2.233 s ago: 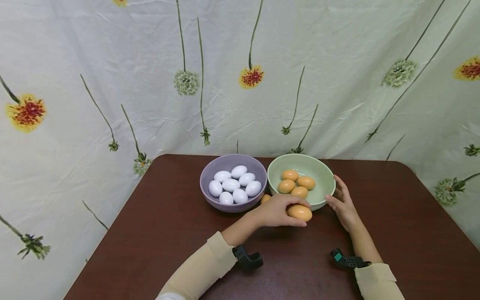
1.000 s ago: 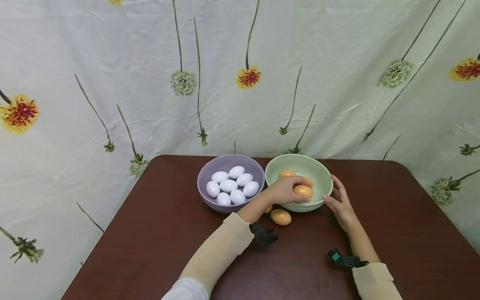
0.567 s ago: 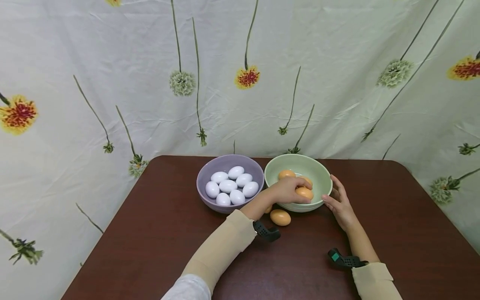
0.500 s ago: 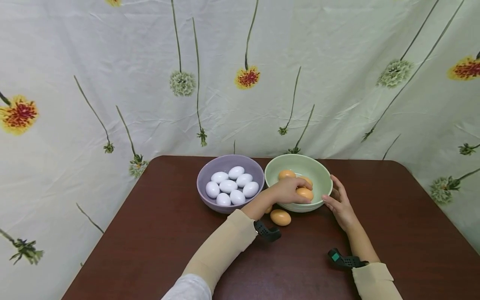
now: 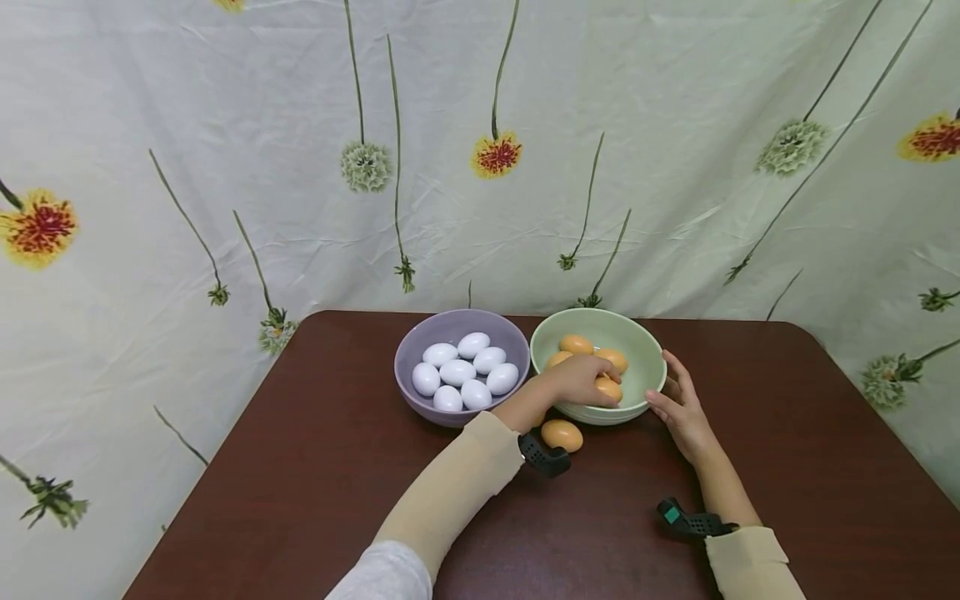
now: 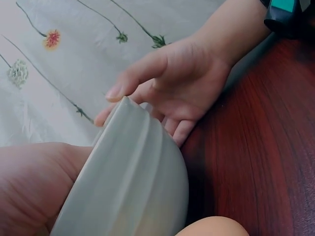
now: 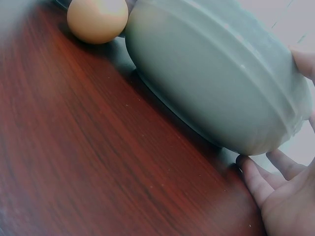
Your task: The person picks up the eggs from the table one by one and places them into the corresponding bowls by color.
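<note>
My left hand (image 5: 579, 382) reaches down into the green bowl (image 5: 643, 354), its thumb and fingers around a brown egg (image 5: 608, 390). Several other brown eggs lie in that bowl, partly hidden by the hand. At the bowl's right side, my right hand (image 5: 684, 410) holds the rim, thumb at the edge and fingers against the outer wall. The left wrist view shows this right hand (image 6: 184, 81) on the rim, while the left hand (image 6: 34, 182) disappears behind the bowl wall. One brown egg (image 5: 562, 436) lies on the table in front of the bowl.
A purple bowl (image 5: 408, 354) filled with several white eggs (image 5: 457, 372) stands left of the green one, nearly touching it. Both are near the back edge of the dark red-brown table (image 5: 337, 467). A flowered cloth (image 5: 300, 125) hangs behind.
My left hand carried a brown egg from in front of the green bowl into it. Since then it has shifted slightly left and lower, uncovering more eggs. The right hand stays at the rim.
</note>
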Demonstrator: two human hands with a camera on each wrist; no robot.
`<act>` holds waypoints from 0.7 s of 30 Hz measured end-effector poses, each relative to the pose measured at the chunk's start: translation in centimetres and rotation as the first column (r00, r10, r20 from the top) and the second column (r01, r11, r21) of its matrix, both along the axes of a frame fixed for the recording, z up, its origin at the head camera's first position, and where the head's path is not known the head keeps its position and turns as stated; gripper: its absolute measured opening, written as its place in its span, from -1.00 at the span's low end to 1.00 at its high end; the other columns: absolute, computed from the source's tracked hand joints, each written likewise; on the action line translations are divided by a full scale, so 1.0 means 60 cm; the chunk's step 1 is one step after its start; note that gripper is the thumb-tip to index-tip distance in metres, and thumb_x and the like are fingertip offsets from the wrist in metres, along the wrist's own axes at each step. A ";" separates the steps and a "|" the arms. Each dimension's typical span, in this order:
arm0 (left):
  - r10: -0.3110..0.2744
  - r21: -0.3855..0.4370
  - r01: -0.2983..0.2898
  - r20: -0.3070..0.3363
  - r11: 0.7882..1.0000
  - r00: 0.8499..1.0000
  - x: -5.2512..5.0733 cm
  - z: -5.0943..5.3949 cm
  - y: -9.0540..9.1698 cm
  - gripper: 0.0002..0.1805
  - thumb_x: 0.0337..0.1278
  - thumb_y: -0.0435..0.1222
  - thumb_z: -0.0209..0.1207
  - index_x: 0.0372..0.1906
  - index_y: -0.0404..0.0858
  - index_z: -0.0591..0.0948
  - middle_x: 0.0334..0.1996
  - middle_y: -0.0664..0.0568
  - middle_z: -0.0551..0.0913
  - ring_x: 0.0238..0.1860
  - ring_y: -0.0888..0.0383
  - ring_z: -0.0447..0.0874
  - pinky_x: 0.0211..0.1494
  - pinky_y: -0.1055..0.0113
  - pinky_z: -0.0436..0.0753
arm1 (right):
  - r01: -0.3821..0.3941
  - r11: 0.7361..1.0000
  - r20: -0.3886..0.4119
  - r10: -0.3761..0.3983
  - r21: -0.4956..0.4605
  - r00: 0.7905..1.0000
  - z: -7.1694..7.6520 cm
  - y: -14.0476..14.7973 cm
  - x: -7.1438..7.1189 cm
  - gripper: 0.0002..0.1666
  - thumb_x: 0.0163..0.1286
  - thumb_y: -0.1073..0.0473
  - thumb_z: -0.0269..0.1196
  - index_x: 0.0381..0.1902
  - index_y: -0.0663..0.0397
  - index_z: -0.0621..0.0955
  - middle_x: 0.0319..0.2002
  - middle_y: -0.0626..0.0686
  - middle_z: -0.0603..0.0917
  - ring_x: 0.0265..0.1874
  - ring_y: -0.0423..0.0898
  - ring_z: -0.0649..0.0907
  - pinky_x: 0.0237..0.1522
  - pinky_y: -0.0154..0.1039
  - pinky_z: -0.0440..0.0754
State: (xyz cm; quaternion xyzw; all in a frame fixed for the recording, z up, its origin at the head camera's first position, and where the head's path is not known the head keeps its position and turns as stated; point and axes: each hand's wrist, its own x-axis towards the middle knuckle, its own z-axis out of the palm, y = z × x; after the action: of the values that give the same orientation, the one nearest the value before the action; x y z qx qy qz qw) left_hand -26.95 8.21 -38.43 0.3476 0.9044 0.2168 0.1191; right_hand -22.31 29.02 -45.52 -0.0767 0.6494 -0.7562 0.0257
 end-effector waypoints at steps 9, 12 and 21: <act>0.016 -0.081 -0.013 0.045 0.997 0.999 -0.013 -0.006 0.009 -0.62 0.16 -0.17 0.31 0.08 -0.16 0.66 -0.02 0.13 0.66 -0.16 0.30 0.54 -0.06 0.51 0.44 | -0.013 1.000 -0.026 0.013 -0.002 1.000 -0.001 0.001 0.001 -0.09 0.42 0.31 0.10 0.56 -0.06 -0.09 0.42 0.39 -0.05 0.12 -0.15 0.38 0.00 -0.46 0.46; 0.012 -0.115 -0.007 0.045 0.993 0.999 -0.017 -0.009 0.012 -0.64 0.18 -0.19 0.30 0.08 -0.15 0.66 0.01 0.13 0.65 -0.09 0.28 0.55 0.00 0.50 0.44 | -0.013 1.000 -0.025 0.013 0.002 1.000 -0.001 0.001 0.001 -0.09 0.42 0.31 0.11 0.56 -0.07 -0.08 0.41 0.38 -0.04 0.11 -0.16 0.38 0.00 -0.46 0.46; 0.000 -0.173 0.008 0.046 0.985 0.999 -0.018 -0.009 0.016 -0.69 0.22 -0.28 0.26 0.06 -0.14 0.68 0.04 0.14 0.64 0.00 0.26 0.54 0.06 0.52 0.40 | -0.003 1.000 -0.017 0.003 0.000 1.000 -0.002 0.000 -0.001 -0.10 0.42 0.31 0.11 0.55 -0.10 -0.06 0.40 0.38 -0.02 0.10 -0.16 0.40 -0.01 -0.46 0.46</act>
State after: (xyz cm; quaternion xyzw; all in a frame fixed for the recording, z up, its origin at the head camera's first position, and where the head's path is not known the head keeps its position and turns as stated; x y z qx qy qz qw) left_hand -28.04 9.19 -38.94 0.3329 0.9161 0.1450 0.1699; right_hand -22.37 29.05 -45.64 -0.0843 0.6494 -0.7555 0.0212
